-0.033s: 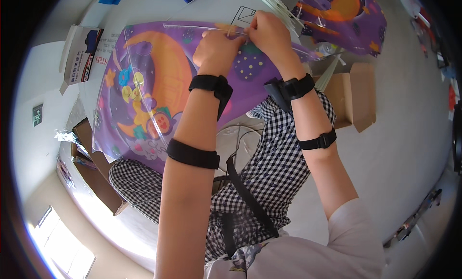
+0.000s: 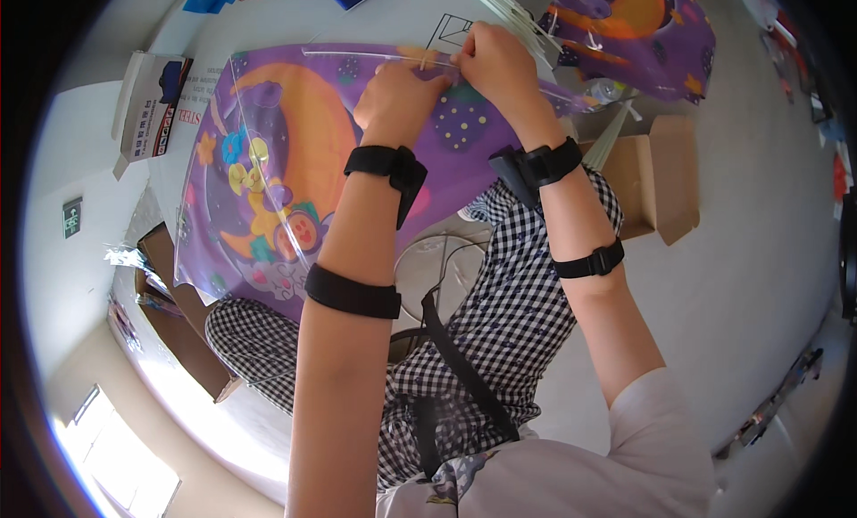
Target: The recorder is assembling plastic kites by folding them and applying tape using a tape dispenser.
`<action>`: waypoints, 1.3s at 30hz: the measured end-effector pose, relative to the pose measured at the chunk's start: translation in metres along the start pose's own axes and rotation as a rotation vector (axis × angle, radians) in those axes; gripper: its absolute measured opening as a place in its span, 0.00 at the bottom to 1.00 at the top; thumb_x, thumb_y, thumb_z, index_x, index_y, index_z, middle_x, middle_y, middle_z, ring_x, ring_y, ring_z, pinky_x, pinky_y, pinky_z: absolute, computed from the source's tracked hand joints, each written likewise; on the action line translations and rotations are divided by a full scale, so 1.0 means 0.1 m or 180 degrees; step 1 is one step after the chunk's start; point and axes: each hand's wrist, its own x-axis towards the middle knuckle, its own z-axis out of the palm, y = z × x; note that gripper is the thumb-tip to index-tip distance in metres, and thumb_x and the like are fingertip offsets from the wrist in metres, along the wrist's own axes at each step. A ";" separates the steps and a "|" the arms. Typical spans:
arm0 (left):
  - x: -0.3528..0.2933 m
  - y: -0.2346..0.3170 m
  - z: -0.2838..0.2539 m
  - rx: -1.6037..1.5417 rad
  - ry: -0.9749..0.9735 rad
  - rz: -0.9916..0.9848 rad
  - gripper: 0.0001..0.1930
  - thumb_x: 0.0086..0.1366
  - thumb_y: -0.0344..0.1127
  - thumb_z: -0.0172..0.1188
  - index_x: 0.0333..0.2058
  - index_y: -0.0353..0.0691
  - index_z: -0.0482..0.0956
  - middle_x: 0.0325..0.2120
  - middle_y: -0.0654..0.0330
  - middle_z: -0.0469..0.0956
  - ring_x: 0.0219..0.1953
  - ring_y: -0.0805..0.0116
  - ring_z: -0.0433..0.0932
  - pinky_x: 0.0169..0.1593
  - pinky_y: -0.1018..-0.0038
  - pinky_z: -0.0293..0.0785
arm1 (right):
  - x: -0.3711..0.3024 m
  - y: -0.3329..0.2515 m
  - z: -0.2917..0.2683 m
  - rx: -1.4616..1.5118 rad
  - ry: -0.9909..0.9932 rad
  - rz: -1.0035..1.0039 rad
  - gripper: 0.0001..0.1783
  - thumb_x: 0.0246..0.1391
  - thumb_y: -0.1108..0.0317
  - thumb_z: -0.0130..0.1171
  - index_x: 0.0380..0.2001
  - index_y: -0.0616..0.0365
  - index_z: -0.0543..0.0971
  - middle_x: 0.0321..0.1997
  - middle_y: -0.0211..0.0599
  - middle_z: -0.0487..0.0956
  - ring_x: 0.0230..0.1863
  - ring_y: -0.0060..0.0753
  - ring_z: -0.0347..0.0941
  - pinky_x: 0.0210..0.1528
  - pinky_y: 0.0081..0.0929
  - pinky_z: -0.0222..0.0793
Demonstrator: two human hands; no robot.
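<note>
A purple kite-like sheet (image 2: 312, 116), printed with an orange moon, stars and berries, lies spread on a pale printed surface and hangs over its near edge. A thin whitish rod (image 2: 357, 53) runs along its far edge. My left hand (image 2: 399, 91) is closed at that edge, its thumb and fingertips pinching at the rod. Close beside it on the right, my right hand (image 2: 494, 61) pinches at the same edge, fingertips almost meeting the left ones. The exact spot between the fingertips is too small to make out.
Another purple printed sheet (image 2: 647, 36) lies at the far right, beside a bundle of thin pale rods (image 2: 513, 13). An open cardboard box (image 2: 674, 179) stands right of my knee. A printed carton (image 2: 156, 107) and another brown box (image 2: 178, 326) are at the left.
My left hand has shifted very slightly left. The right hand stays nearly in place, still pinching at the edge.
</note>
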 end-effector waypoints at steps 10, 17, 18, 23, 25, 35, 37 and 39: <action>-0.25 -0.40 0.14 0.0807 0.1389 0.2471 0.20 0.59 0.31 0.56 0.52 0.38 0.72 0.53 0.56 0.74 0.56 0.57 0.71 0.56 0.63 0.69 | -0.05 -0.05 -0.03 0.0977 -0.0198 -0.0588 0.05 0.48 0.71 0.59 0.26 0.60 0.75 0.31 0.41 0.77 0.34 0.49 0.75 0.34 0.41 0.71; -0.09 -0.49 0.24 0.0869 0.0837 0.3010 0.26 0.62 0.27 0.51 0.61 0.37 0.64 0.64 0.53 0.61 0.67 0.54 0.58 0.67 0.63 0.56 | -0.09 -0.04 -0.04 0.0762 -0.0267 -0.0440 0.04 0.47 0.71 0.59 0.26 0.59 0.76 0.30 0.40 0.77 0.35 0.49 0.75 0.34 0.41 0.71; -0.06 -0.49 0.20 0.0795 0.0628 0.2932 0.26 0.63 0.27 0.50 0.61 0.37 0.64 0.64 0.52 0.61 0.66 0.54 0.59 0.67 0.63 0.56 | -0.07 -0.04 -0.05 0.0854 -0.0283 -0.0402 0.03 0.48 0.71 0.59 0.26 0.59 0.76 0.31 0.39 0.77 0.35 0.49 0.75 0.34 0.41 0.71; 0.08 -0.54 -0.01 0.0515 0.0503 0.3045 0.28 0.61 0.27 0.51 0.62 0.36 0.63 0.64 0.53 0.61 0.65 0.54 0.60 0.66 0.60 0.57 | -0.06 -0.11 0.06 0.0844 0.0190 -0.0539 0.02 0.49 0.72 0.59 0.27 0.58 0.76 0.31 0.35 0.76 0.34 0.44 0.74 0.34 0.38 0.70; 0.10 -0.54 0.01 0.0894 0.0894 0.3291 0.28 0.61 0.27 0.51 0.62 0.37 0.63 0.64 0.53 0.61 0.65 0.53 0.61 0.66 0.60 0.58 | -0.10 -0.13 0.12 0.0569 0.0182 -0.0817 0.01 0.49 0.73 0.58 0.25 0.58 0.76 0.31 0.35 0.76 0.35 0.44 0.74 0.34 0.39 0.70; 0.13 -0.58 -0.13 0.1801 0.0543 0.3409 0.31 0.65 0.35 0.52 0.65 0.36 0.56 0.66 0.52 0.58 0.68 0.55 0.56 0.68 0.59 0.53 | -0.08 -0.19 0.15 0.0438 0.0049 -0.0410 0.04 0.48 0.69 0.57 0.26 0.56 0.80 0.33 0.41 0.79 0.39 0.46 0.78 0.36 0.40 0.74; 0.13 -0.61 -0.10 0.1743 0.0568 0.3436 0.31 0.67 0.36 0.51 0.65 0.35 0.55 0.66 0.52 0.57 0.68 0.56 0.55 0.68 0.59 0.52 | -0.10 -0.21 0.17 0.0313 0.0169 -0.0448 0.05 0.49 0.68 0.57 0.27 0.54 0.80 0.32 0.39 0.79 0.38 0.44 0.78 0.36 0.40 0.74; 0.13 -0.63 -0.10 0.2208 0.0711 0.3312 0.31 0.68 0.40 0.49 0.66 0.34 0.53 0.67 0.51 0.55 0.69 0.57 0.52 0.69 0.59 0.50 | -0.11 -0.24 0.20 0.0125 0.0215 -0.0520 0.05 0.49 0.67 0.57 0.28 0.52 0.81 0.32 0.36 0.79 0.38 0.42 0.78 0.35 0.39 0.74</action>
